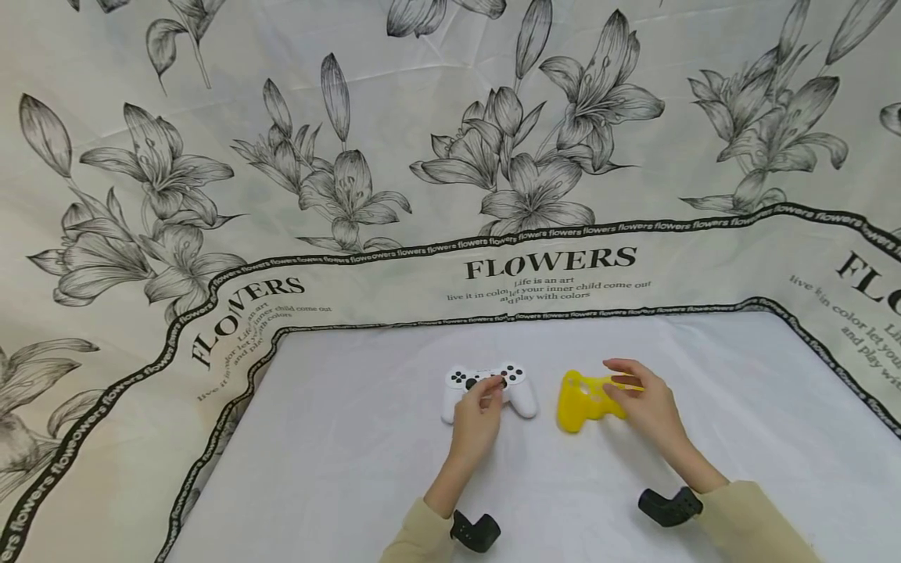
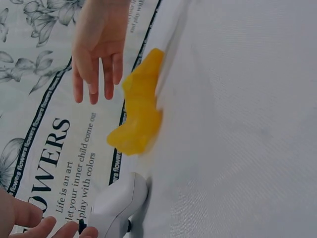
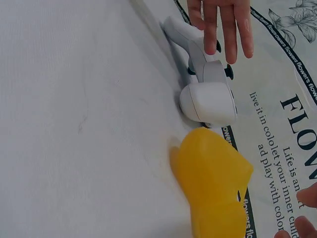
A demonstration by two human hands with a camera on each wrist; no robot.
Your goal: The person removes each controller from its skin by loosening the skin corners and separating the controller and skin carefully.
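A white game controller (image 1: 521, 397) with black buttons lies on the white cloth. To its right is a yellow game controller cover (image 1: 573, 403), soft-looking and hollow in outline like a controller. My left hand (image 1: 476, 422) hovers over the white controller and hides part of its middle. Above the yellow cover's right end is my right hand (image 1: 653, 407), fingers spread and partly covering it. In the left wrist view the right hand (image 2: 101, 54) hangs with straight fingers beside the cover (image 2: 141, 106). The right wrist view shows the left hand's fingers (image 3: 225, 27) extended over the white controller (image 3: 210, 101).
A white tablecloth (image 1: 338, 438) covers the table under both things. Behind it and at both sides rises a cloth printed with lilies and the word FLOWERS (image 1: 552, 263). Each wrist wears a black camera mount, such as the left one (image 1: 477, 532).
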